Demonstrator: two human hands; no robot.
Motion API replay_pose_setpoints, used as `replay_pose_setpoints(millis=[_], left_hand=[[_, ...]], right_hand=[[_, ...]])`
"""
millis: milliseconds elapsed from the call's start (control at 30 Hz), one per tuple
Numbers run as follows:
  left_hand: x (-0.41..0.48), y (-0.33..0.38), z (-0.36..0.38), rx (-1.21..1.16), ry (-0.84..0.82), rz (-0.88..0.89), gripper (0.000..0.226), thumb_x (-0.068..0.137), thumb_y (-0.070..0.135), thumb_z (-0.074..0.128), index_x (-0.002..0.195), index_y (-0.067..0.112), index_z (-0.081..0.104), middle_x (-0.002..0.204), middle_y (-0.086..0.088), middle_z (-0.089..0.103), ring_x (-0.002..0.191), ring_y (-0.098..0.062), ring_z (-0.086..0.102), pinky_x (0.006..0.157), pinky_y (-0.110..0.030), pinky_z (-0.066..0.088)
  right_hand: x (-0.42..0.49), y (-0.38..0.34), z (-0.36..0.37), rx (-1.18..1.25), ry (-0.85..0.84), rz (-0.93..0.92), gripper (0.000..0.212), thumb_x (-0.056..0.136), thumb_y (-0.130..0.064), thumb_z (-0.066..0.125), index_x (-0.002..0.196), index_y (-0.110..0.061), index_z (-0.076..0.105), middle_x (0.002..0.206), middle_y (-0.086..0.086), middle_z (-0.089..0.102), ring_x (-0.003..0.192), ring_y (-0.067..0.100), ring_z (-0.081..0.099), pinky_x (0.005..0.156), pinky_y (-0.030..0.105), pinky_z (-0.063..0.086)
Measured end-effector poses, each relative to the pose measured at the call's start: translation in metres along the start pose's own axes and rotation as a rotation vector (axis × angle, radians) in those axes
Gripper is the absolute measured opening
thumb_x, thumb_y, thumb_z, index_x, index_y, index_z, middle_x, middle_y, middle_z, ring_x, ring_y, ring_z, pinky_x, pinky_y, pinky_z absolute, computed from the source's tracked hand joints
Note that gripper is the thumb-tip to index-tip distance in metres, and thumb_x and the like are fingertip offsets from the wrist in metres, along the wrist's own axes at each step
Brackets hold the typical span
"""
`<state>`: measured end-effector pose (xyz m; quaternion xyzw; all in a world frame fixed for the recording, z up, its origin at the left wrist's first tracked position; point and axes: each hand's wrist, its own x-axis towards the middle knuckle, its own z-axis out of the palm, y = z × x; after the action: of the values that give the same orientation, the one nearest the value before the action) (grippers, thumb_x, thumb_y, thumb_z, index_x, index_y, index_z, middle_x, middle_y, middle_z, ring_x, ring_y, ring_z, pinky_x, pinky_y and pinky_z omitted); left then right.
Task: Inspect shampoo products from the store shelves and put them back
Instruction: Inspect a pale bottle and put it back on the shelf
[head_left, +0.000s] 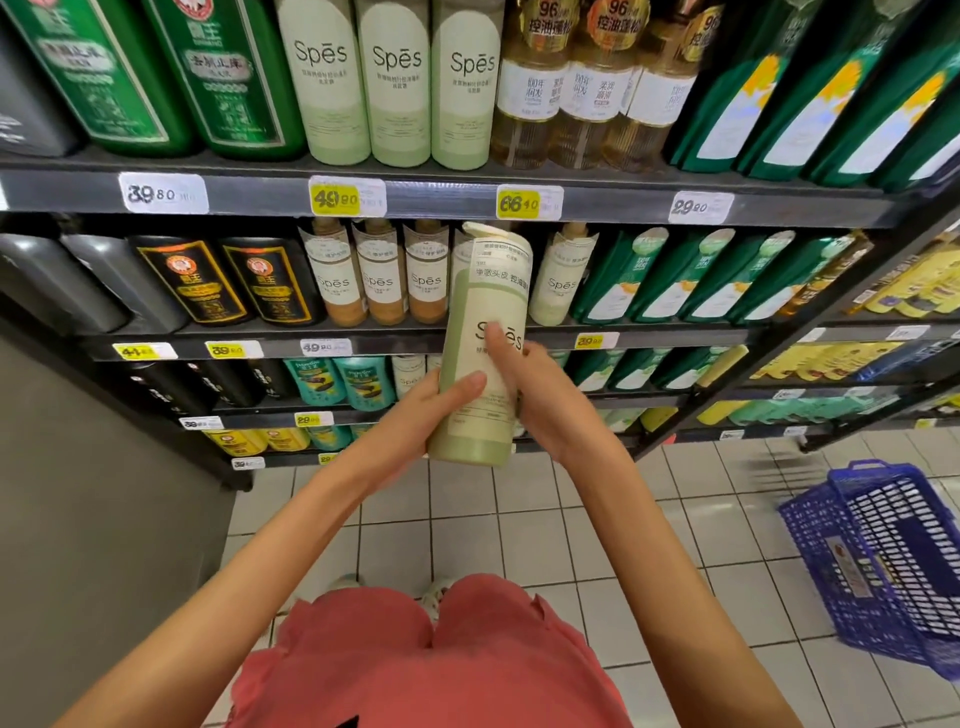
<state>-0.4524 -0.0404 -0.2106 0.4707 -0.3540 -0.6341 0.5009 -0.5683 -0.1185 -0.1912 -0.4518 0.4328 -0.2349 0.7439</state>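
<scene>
Head view: the shampoo bottle (480, 312) is being held clear of the shelving by both hands, in front of the second shelf (395, 340) from the top and just nearer than the bottles standing there. Its long axis is being kept almost upright, with the base toward the person and the cap (485, 229) leaning slightly right and away toward the shelves. The left hand (441, 400) is being wrapped round the lower left side, thumb laid across the front. The right hand (540, 395) is being curled round the right side a little higher, thumb pressed over the printed logo. Neither hand is nearer, since both are gripping it, so any return is judged to be a push forward and away. The body is being shown as pale green with a cream arched label, a white printed band near the top and a pale cap. Matching pale green bottles (397, 83) are standing on the top shelf, but which slot it belongs to cannot be told.
</scene>
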Motion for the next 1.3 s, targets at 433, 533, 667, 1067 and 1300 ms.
replay_pose_setpoints(millis=[433,533,667,1067,1300], left_hand=[[0.032,-0.019,-0.037,0.474,0.074,0.254,0.062,0.079,0.021,0.069,0.123,0.051,0.038,0.120,0.032,0.053,0.117,0.006,0.050,0.089,-0.012,0.046],[0.037,-0.016,-0.039,0.640,0.115,0.369,0.065,0.080,0.029,0.066,0.126,0.059,0.031,0.125,0.038,0.045,0.121,0.011,0.042,0.092,-0.005,0.037],[0.041,-0.012,-0.038,0.683,0.108,0.422,0.070,0.080,0.015,0.063,0.127,0.056,0.031,0.125,0.036,0.045,0.123,0.006,0.042,0.095,-0.007,0.036],[0.030,0.007,0.004,0.002,-0.041,-0.464,0.051,0.088,0.053,0.041,0.129,0.023,0.047,0.122,-0.004,0.062,0.103,-0.019,0.062,0.079,-0.036,0.053],[0.040,0.015,0.014,0.003,-0.079,-0.553,0.039,0.096,0.046,0.035,0.121,0.022,0.051,0.110,-0.001,0.065,0.092,-0.013,0.064,0.069,-0.033,0.055]], right_hand=[[0.006,0.041,-0.017,-0.132,-0.052,-0.374,0.058,0.080,-0.001,0.069,0.130,-0.015,0.044,0.119,0.001,0.063,0.111,0.012,0.060,0.084,0.026,0.052],[0.006,0.041,-0.017,-0.146,-0.008,-0.445,0.065,0.071,-0.007,0.071,0.130,-0.014,0.044,0.121,0.000,0.061,0.114,0.008,0.057,0.085,0.020,0.050],[0.005,0.036,-0.021,-0.161,-0.028,-0.480,0.067,0.078,0.000,0.069,0.137,-0.008,0.038,0.130,0.007,0.054,0.119,0.006,0.053,0.093,0.019,0.047],[0.018,0.000,-0.045,-0.485,0.059,0.164,0.048,0.076,-0.061,0.064,0.087,-0.014,0.069,0.071,0.004,0.074,0.062,0.015,0.071,0.050,0.022,0.053],[0.014,0.008,-0.054,-0.429,0.134,0.189,0.058,0.075,-0.068,0.059,0.096,-0.014,0.068,0.084,0.003,0.073,0.062,0.008,0.069,0.049,0.018,0.052]])
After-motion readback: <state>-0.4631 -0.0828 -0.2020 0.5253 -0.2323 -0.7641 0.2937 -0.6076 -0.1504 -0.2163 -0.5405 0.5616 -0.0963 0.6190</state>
